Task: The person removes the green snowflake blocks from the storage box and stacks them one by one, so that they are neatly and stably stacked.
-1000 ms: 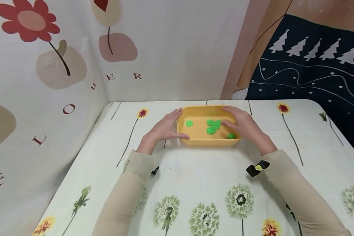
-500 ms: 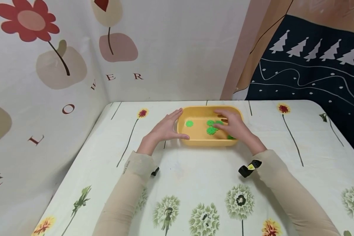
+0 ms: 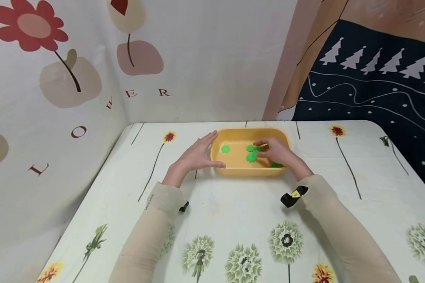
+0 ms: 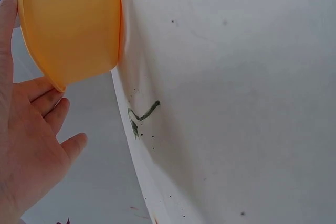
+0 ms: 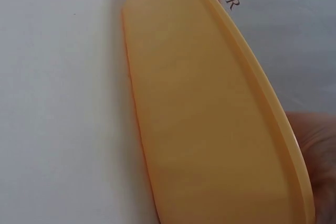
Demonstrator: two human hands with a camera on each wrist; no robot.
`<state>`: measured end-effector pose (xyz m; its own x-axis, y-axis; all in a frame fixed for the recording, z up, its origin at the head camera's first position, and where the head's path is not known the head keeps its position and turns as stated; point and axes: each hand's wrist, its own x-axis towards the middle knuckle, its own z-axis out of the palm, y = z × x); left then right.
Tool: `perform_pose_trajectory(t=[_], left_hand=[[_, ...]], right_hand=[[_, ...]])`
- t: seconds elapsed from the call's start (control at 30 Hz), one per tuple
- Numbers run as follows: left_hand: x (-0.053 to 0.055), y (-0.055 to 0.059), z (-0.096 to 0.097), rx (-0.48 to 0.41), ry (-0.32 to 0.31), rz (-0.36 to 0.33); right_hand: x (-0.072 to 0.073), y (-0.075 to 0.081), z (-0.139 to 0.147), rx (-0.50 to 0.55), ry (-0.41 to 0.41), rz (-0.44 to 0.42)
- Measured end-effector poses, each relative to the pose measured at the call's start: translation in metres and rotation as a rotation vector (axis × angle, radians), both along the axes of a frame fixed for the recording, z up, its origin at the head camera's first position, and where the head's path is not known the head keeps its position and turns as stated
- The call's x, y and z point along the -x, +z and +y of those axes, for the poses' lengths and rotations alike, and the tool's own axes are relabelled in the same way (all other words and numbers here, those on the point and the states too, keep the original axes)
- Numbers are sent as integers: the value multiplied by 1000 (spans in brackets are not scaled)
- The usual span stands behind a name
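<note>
A yellow plastic bin [image 3: 244, 172] stands near the far edge of the table. My left hand [image 3: 196, 154] holds its left end, thumb over the front rim and fingers along the end wall; the left wrist view shows fingertips at the rim corner. Inside the bin lie small flat green pieces with scalloped edges: one disc [image 3: 225, 149] alone at left, a few [image 3: 251, 157] clustered mid-right, and some [image 3: 276, 165] by the front right. My right hand [image 3: 278, 151] reaches over the cluster, fingers bent, with a gap between thumb and fingers. The bin wall [image 5: 194, 103] hides its fingertips in the right wrist view.
A white flower-printed cloth [image 3: 219, 216] covers the table. Behind it hang a pale curtain [image 3: 212, 59] with lettering and a dark cloth [image 3: 368, 86] with white trees. Black straps with cameras sit at both wrists, below beige sleeves [image 3: 340, 220].
My right hand has moved left from the bin's right end to the green cluster, its thumb and fingers drawing closer together. My left hand and the bin stay put.
</note>
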<state>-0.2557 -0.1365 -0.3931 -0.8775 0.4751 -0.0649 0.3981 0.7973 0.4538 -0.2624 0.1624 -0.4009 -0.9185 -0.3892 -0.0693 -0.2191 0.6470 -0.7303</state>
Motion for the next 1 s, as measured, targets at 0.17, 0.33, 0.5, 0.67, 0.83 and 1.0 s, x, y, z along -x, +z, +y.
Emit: perform_pose_trajectory(t=[0.17, 0.33, 0.5, 0.67, 0.83, 1.0], left_hand=[[0, 0, 0, -8, 12, -10], [-1, 0, 0, -8, 17, -15], [-2, 0, 0, -13, 18, -14], [-2, 0, -1, -13, 19, -17], [-2, 0, -1, -15, 20, -21], [-2, 1, 0, -8, 26, -20]], right_hand=[[1, 0, -1, -43, 29, -37], [2, 0, -3, -99, 62, -37], [3, 0, -7, -173, 98, 7], [2, 0, -9, -188, 102, 22], [0, 1, -9, -171, 113, 38], [-1, 2, -11, -133, 112, 2]])
